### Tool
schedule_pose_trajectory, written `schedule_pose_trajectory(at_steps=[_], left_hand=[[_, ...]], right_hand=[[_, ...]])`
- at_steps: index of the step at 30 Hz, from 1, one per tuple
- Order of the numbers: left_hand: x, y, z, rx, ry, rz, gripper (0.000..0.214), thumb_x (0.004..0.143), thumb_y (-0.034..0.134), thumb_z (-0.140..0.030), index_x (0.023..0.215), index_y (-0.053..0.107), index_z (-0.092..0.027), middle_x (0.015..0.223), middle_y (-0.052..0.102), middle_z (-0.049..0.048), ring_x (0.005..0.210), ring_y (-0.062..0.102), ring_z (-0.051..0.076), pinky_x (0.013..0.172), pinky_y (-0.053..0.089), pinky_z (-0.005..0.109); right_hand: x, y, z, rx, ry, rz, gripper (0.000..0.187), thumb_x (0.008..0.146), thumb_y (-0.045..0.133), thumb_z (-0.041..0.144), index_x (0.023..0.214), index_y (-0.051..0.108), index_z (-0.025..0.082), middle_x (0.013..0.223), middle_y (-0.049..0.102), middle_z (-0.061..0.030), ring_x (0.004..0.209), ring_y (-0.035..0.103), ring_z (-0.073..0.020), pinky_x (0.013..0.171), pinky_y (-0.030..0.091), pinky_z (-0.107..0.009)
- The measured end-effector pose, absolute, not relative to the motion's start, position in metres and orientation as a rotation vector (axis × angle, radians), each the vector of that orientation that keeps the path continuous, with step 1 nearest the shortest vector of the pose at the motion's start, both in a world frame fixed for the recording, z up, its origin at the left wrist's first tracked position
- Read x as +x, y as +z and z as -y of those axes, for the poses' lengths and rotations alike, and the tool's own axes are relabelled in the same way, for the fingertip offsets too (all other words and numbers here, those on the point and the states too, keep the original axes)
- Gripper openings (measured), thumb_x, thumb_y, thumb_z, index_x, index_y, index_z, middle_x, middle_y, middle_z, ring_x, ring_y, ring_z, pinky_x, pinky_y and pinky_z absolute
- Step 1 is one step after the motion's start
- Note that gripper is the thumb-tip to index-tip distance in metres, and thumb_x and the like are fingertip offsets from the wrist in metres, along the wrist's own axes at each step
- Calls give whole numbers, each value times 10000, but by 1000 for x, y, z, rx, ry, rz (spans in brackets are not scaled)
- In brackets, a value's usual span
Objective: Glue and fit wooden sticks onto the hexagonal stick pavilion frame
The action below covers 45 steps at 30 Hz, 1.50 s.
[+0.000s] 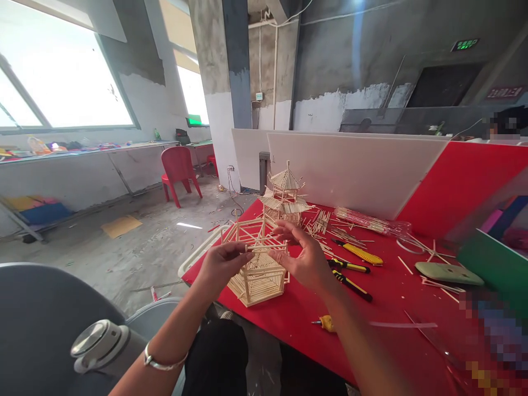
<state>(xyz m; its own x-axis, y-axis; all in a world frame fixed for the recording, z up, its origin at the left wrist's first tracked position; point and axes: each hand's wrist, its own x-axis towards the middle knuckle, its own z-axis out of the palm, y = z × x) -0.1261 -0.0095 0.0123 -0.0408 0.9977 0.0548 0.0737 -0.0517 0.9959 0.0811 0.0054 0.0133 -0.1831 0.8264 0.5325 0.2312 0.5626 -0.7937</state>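
Note:
A hexagonal model built of thin wooden sticks (259,278) stands at the near left corner of the red table (396,297). My left hand (223,265) pinches a stick of its upper frame from the left. My right hand (304,258) pinches the same frame from the right, fingers curled on the sticks. Behind them stands a finished two-tier stick pagoda (284,195). Loose sticks (325,223) lie scattered beside it.
Yellow-handled pliers (350,275) and a yellow utility knife (363,254) lie right of my hand, a small yellow tool (326,323) nearer. A pale green phone (449,273), a bag of sticks (371,221), white panels (355,170), a steel flask (107,346), a red chair (178,169).

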Motion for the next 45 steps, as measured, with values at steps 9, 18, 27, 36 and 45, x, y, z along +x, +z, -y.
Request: schedule_pose_trajectory(at_steps=[9,18,27,36,45], left_hand=[[-123,9,16,1083,1325,-1216,424,532,930,-418,830,774,-160,656,657,-7,514,445,55,468,328,201],[-123,8,15,1054,1370,-1234,460,471,946,-432,783,773,-142,591,621,-6,488,439,61,454,340,211],[-119,10,16,1019,1395,-1194,442,447,954,-401,754,772,-141,620,653,-3,501,443,52,450,332,198],[-124,13,13,1174,1357,-1146,434,543,928,-348,908,790,-159,643,662,-10,530,430,58,484,333,204],[-122,7,1,1321,1375,-1104,264,625,879,-355,798,795,-174,769,730,39,685,584,134,637,453,255]], right_hand=[[70,27,-14,-979,87,2111,121,877,720,339,982,748,282,929,757,-22,949,628,-247,908,409,-434],[67,22,-15,-939,17,2111,70,916,686,298,913,744,258,890,721,-20,912,600,-223,874,406,-397],[65,20,-15,-923,42,2079,57,914,690,293,900,732,257,864,714,-7,895,599,-209,860,394,-381],[65,19,-16,-916,23,2079,35,893,718,291,900,732,260,844,707,-3,891,603,-215,855,391,-379],[66,17,-19,-914,67,2061,146,933,645,267,1065,705,286,853,712,1,896,612,-232,885,414,-416]])
